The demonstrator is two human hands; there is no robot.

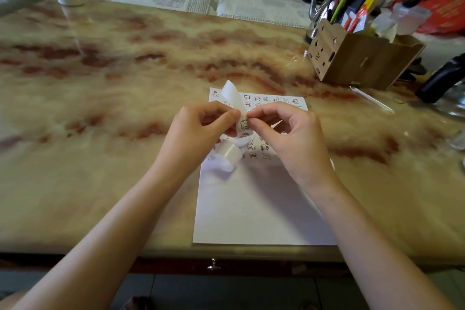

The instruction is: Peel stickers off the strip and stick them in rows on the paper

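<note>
While left grip [198, 131] pinches sticker strip [230, 94], right grip [289, 138] pinches sticker [243, 123] edge: likely thin, floppy, tacky; peel from corner.

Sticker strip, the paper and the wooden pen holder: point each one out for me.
sticker strip [231, 94]: head view, on the bare curled end of the backing above the hands.
paper [251, 209]: head view, on the blank near half of the sheet.
wooden pen holder [382, 65]: head view, on its long side wall.
</note>
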